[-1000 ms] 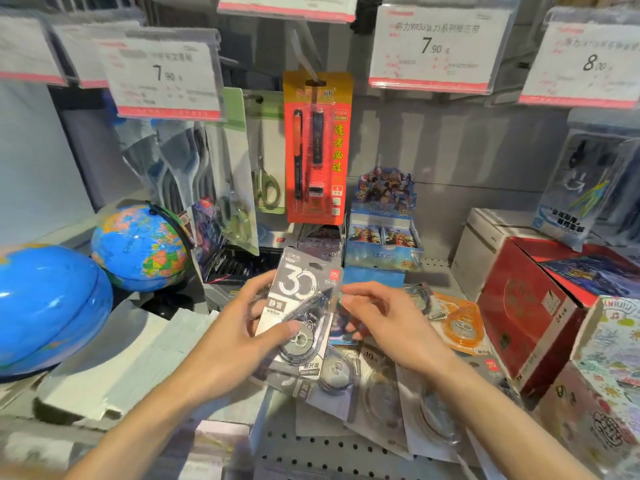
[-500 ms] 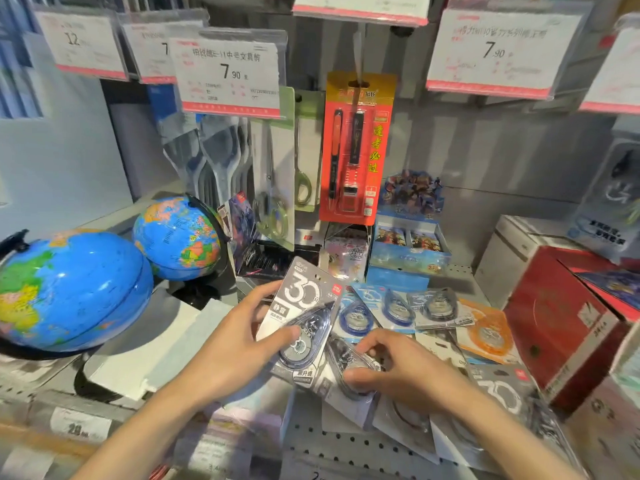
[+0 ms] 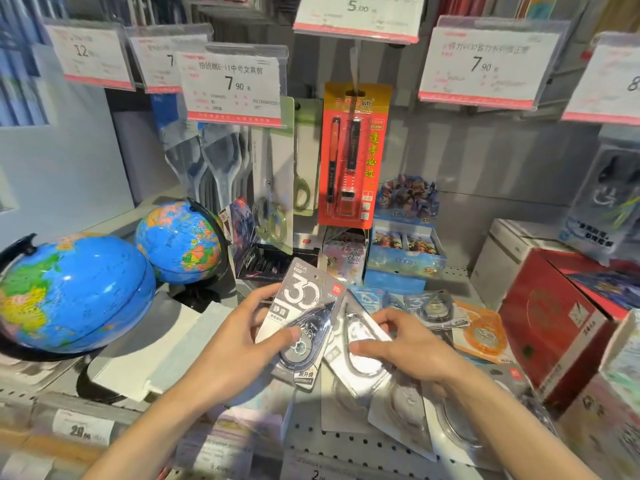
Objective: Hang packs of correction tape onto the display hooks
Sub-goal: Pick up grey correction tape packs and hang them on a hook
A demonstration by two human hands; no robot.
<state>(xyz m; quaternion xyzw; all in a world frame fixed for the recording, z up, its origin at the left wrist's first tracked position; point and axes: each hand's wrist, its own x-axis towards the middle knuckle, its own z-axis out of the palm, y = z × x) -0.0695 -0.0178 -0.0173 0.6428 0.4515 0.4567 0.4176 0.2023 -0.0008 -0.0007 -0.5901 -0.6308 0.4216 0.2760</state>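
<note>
My left hand (image 3: 239,341) holds a grey pack of correction tape (image 3: 304,306) marked "30", tilted, thumb across its blister. Just to its right my right hand (image 3: 405,344) pinches a second pack (image 3: 360,344) by its clear blister, lifting it from a loose pile of packs (image 3: 405,407) on the perforated shelf (image 3: 349,448). More packs lie behind: grey and blue ones (image 3: 433,306) and an orange one (image 3: 481,330). A bare display hook (image 3: 354,64) juts out above the red pen card, under the price tags.
Two blue globes (image 3: 69,292) (image 3: 180,240) stand at the left. A red pen card (image 3: 353,157) and scissors packs (image 3: 273,181) hang at the back. Price tags (image 3: 232,84) overhang from above. Red and white boxes (image 3: 547,317) crowd the right; a card display box (image 3: 405,247) sits behind.
The view has tilted up and shifted right. My right hand dropped onto the pile and closed its fingers on a second pack; my left hand keeps holding the grey pack.
</note>
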